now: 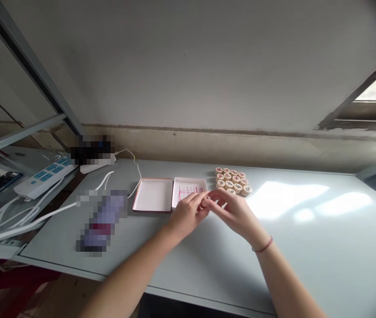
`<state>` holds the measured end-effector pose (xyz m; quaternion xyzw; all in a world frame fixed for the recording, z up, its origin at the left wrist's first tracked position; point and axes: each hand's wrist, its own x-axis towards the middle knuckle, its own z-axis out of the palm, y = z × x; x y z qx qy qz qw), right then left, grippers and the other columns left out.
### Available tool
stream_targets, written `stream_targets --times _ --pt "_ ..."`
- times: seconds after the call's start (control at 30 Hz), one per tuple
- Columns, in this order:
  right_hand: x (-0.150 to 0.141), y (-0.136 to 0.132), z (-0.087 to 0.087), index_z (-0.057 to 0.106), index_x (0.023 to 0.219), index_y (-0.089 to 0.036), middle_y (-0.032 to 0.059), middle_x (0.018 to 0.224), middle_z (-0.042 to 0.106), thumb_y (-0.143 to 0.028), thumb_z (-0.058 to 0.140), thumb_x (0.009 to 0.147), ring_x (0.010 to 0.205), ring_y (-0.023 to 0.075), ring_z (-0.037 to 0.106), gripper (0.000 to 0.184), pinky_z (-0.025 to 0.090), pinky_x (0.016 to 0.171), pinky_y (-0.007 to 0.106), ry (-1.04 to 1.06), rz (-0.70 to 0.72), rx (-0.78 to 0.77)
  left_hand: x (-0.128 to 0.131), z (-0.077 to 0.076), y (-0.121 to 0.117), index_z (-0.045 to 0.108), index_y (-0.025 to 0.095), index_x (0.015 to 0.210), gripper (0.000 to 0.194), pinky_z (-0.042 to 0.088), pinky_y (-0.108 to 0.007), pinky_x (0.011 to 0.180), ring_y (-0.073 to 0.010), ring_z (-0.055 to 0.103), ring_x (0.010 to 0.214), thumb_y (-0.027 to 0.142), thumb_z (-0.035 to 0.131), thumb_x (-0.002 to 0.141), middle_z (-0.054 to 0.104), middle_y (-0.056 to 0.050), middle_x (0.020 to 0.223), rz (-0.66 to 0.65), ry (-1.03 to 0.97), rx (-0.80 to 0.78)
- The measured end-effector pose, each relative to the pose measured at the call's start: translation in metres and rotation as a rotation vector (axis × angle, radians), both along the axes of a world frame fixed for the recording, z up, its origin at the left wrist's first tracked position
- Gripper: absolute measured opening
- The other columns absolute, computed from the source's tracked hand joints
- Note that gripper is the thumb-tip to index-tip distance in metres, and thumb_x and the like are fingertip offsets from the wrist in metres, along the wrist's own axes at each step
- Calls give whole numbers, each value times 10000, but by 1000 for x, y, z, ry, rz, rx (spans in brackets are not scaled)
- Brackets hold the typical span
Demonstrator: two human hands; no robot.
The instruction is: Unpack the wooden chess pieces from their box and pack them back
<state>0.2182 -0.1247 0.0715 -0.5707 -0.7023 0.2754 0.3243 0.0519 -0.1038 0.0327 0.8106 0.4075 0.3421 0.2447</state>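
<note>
My left hand and my right hand meet above the pale table, fingers pinched together on a round wooden chess piece held between them. Just behind my right hand lies a cluster of several round wooden chess pieces with red and black characters on top. Behind my left hand sit two shallow box halves side by side: an empty white one with a red rim, and another holding a folded sheet with red lines. A red band circles my right wrist.
A white power strip with blue sockets lies at the far left, its white cables trailing over the table edge. A blurred purple object lies left of the boxes. Sunlight patches fall on the right side.
</note>
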Motion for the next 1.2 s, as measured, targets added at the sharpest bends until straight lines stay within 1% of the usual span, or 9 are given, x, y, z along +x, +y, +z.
stream_targets --times 0.1,0.2,0.27,0.37,0.43,0.63,0.8,1.03,1.2 --pt "-13 -4 1 625 895 -206 29 761 670 -442 519 845 619 133 589 264 464 537 241 42 28 12 1 -3 -1 503 227 1272 397 553 -314 778 -186 651 883 211 536 877 651 -73 1069 -5 3 55" --pt "-5 -2 0 616 894 -212 34 798 669 -394 520 833 681 148 611 215 479 562 247 49 5 4 2 -1 -2 498 228 1275 403 552 -313 786 -177 648 849 211 541 875 659 -57 996 -3 14 80" --pt "9 2 -4 604 870 -223 33 830 663 -365 537 795 673 152 606 175 469 575 259 -61 -114 29 2 1 -3 500 218 1273 405 549 -307 770 -164 636 798 216 545 871 654 -38 915 -10 26 75" --pt "34 9 -14 585 837 -231 32 852 650 -324 526 743 617 153 572 145 428 567 275 -336 -330 58 2 3 -3 510 210 1259 385 542 -289 763 -149 624 778 220 528 874 640 -20 865 -32 24 54" --pt "49 13 -22 572 788 -226 34 829 644 -320 504 736 609 158 554 127 413 569 278 -462 -399 24 1 3 -3 524 214 1238 358 538 -280 768 -141 627 781 219 508 881 642 -20 886 -39 22 42" --pt "63 15 -36 571 738 -221 34 783 645 -344 475 759 639 168 563 158 406 585 268 -542 -338 -113 -1 4 -2 554 217 1183 316 526 -273 762 -128 634 756 190 493 873 654 -15 917 -52 39 27" --pt "61 17 -36 608 814 -224 37 865 663 -331 482 763 697 175 592 174 412 610 266 -533 -349 -124 -1 8 -2 574 213 1149 294 518 -264 768 -130 637 763 183 494 869 651 -13 902 -41 60 18" --pt "61 18 -35 615 857 -245 27 811 672 -357 490 770 667 184 591 188 395 571 266 -526 -369 -191 -2 8 -1 584 210 1136 287 510 -259 749 -132 639 767 185 493 865 659 -15 908 -35 89 5" --pt "60 19 -37 569 896 -255 28 869 678 -354 505 751 678 189 603 187 385 562 267 -509 -411 -210 -2 6 0 582 221 1140 292 508 -259 750 -132 640 772 193 494 864 661 -12 911 -42 104 -3"
